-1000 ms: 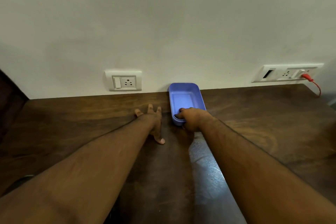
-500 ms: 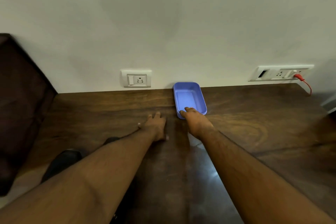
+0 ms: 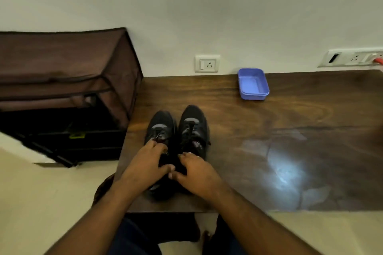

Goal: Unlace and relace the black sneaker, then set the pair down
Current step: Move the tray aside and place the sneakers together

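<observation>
A pair of black mesh sneakers (image 3: 178,130) stands side by side, toes to the far wall, at the near left of the dark wooden worktop (image 3: 269,141). The left hand (image 3: 143,167) curls its grip on the left shoe's collar; the right hand (image 3: 199,174) clasps the right shoe's heel. Both look laced, so unlacing seems not begun. A small tongue label is unreadable

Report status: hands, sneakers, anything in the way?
Left hand and right hand each grip a black sneaker's collar. Pair upright on table. Blue tub clear, by wall.
</observation>
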The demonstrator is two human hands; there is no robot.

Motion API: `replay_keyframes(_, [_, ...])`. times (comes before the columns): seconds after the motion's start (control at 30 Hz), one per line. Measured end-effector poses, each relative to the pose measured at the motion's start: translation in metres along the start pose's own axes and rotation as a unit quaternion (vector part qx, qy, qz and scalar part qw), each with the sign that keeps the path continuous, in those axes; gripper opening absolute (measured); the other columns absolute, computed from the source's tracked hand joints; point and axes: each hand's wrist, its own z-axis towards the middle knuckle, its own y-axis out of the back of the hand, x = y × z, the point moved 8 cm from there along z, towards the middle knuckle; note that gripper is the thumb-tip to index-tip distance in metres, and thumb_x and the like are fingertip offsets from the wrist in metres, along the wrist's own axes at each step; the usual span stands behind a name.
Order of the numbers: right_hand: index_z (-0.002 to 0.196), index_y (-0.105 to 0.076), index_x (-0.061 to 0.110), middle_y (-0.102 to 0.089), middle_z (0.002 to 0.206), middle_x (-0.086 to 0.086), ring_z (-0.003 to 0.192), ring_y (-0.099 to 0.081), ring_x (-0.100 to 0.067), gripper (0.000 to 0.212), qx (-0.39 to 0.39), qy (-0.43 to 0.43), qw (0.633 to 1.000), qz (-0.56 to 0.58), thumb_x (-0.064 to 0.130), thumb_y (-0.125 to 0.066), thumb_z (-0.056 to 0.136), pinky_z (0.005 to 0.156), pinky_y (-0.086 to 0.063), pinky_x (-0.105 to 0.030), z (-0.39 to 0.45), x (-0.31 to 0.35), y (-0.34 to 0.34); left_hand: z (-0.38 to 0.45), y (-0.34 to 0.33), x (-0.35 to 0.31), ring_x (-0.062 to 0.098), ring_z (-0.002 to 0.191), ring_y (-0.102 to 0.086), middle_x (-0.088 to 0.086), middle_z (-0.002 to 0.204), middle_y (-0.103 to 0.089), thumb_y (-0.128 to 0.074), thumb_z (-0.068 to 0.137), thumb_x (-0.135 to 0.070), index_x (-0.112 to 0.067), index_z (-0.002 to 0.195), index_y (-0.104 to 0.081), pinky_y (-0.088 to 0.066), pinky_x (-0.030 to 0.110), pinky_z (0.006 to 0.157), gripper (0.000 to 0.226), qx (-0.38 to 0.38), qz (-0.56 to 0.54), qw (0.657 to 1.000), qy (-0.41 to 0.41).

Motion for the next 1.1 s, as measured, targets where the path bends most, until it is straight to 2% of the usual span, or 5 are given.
replay_keyframes(0.2, [0.130, -0.045, 0.017, -0.061, 0.121, -0.009, 0.120, -0.053, -0.029, 0.045, -0.005, -0.098, 0.985, -0.139, 0.024, -0.059, 0.089, 0.118, -0.012, -0.046, -0.002, 0.001, -0.011, -0.016, -0.034, 0.016, 0.023, 0.105, -0.059, 0.003, 0.116, -0.058, -0.080, 0.075, -0.036, -0.020, 0.128, -0.032, -0.047, 0.033, 0.083, 0.073, 0.076, -0.034, 0.997, 0.003])
replay_keyframes(0.33, [0.124, -0.051, 0.007, -0.062, 0.118, -0.015, 0.112, -0.058, -0.033, 0.037, 0.048, -0.129, 0.985, -0.107, 0.013, -0.059, 0.088, 0.098, -0.045, -0.043, 0.014, -0.003, -0.019, -0.006, -0.042, 0.016, 0.024, 0.097, -0.062, 0.007, 0.108, -0.061, -0.073, 0.083, -0.036, -0.014, 0.118, -0.035, -0.043, 0.030, 0.073, 0.057, 0.076, 0.030, 0.996, 0.019])
replay_keyframes(0.47, [0.124, -0.052, 0.008, -0.062, 0.115, -0.012, 0.105, -0.061, -0.029, 0.036, 0.115, -0.131, 0.977, -0.121, 0.009, -0.058, 0.089, 0.078, -0.047, -0.031, 0.030, -0.014, -0.028, 0.005, -0.055, 0.021, 0.024, 0.101, -0.061, 0.008, 0.110, -0.061, -0.069, 0.086, -0.029, -0.014, 0.123, -0.034, -0.046, 0.031, 0.081, 0.054, 0.081, 0.045, 0.996, 0.009])
replay_keyframes(0.9, [0.143, -0.036, 0.009, -0.048, 0.136, -0.019, 0.116, -0.054, -0.037, 0.050, 0.224, -0.207, 0.950, -0.066, 0.010, -0.048, 0.095, 0.097, -0.047, -0.042, 0.022, 0.034, 0.026, -0.007, 0.016, 0.010, 0.036, 0.127, -0.046, 0.015, 0.137, -0.048, -0.056, 0.091, -0.015, -0.012, 0.135, -0.041, -0.041, 0.044, 0.102, 0.046, 0.245, 0.007, 0.967, 0.070])
replay_keyframes(1.1, [0.116, -0.061, 0.009, -0.063, 0.118, -0.013, 0.106, -0.060, -0.031, 0.027, 0.249, -0.152, 0.955, -0.053, 0.011, -0.056, 0.089, 0.089, -0.050, -0.037, 0.028, 0.109, 0.057, -0.045, 0.081, 0.034, 0.035, 0.113, -0.056, 0.011, 0.121, -0.057, -0.072, 0.080, -0.021, -0.014, 0.120, -0.054, -0.050, 0.044, 0.094, 0.045, 0.255, -0.060, 0.958, 0.115])
